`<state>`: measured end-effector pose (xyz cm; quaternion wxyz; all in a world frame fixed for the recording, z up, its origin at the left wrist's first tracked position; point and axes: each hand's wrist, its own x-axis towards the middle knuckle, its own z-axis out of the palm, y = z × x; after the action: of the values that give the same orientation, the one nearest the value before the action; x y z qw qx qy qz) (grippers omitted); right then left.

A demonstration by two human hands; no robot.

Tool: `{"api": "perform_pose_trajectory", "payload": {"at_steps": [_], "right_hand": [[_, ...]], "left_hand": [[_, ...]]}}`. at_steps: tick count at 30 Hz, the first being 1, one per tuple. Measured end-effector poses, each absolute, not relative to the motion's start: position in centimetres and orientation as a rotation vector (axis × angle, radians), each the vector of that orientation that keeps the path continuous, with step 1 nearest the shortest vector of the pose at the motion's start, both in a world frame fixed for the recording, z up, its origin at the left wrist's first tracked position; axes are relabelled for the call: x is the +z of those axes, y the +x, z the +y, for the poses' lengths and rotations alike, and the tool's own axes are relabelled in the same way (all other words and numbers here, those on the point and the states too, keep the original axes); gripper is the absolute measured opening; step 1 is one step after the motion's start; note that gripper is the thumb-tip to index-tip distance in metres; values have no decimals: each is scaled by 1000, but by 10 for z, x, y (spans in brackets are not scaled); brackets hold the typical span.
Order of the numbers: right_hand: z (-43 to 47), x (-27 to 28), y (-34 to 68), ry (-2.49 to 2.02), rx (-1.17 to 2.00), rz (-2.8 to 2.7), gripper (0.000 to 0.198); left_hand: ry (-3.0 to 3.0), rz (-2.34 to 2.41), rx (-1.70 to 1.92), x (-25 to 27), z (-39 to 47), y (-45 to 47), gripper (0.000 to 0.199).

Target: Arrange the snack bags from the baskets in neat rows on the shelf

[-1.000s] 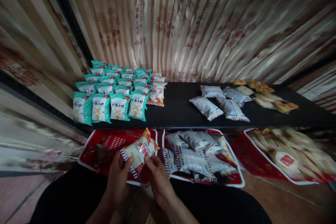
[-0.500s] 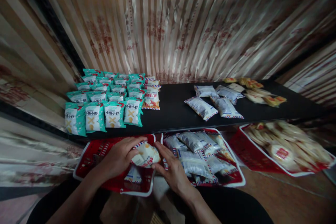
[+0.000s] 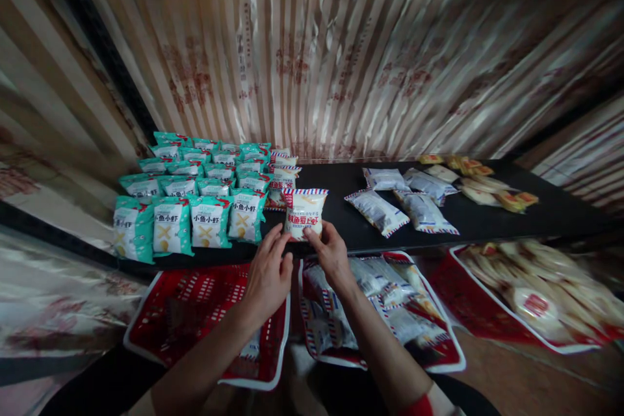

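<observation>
A white snack bag (image 3: 306, 211) with red lettering and striped ends stands upright at the front edge of the black shelf (image 3: 331, 208). My right hand (image 3: 334, 257) grips its lower right side, the thumb across the front. The fingertips of my left hand (image 3: 268, 270) are closed at its lower left edge, partly hidden, with the thumb off the bag. Just behind are similar white bags (image 3: 283, 175) in a row. To the left, several teal snack bags (image 3: 209, 218) stand in neat rows.
Below the shelf are a red basket (image 3: 146, 315) with little in it, a second red basket (image 3: 455, 348) full of striped-end bags, and a third basket (image 3: 455, 279) of round pale packs. Several silvery bags (image 3: 377, 208) and yellow packs (image 3: 468, 166) lie on the shelf's right part.
Both hands have moved up and forward from above the left basket to the shelf edge. The snack bag has gone with them and is now upright, its front facing me.
</observation>
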<state>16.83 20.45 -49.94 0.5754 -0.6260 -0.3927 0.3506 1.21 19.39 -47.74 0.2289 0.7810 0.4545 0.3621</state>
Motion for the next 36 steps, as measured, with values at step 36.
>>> {"api": "perform_pose_trajectory", "payload": {"at_steps": [36], "right_hand": [[271,-525,158,-1559,533,-1247,60]], "left_hand": [[2225,1541,730,-501,228,35,55]]}}
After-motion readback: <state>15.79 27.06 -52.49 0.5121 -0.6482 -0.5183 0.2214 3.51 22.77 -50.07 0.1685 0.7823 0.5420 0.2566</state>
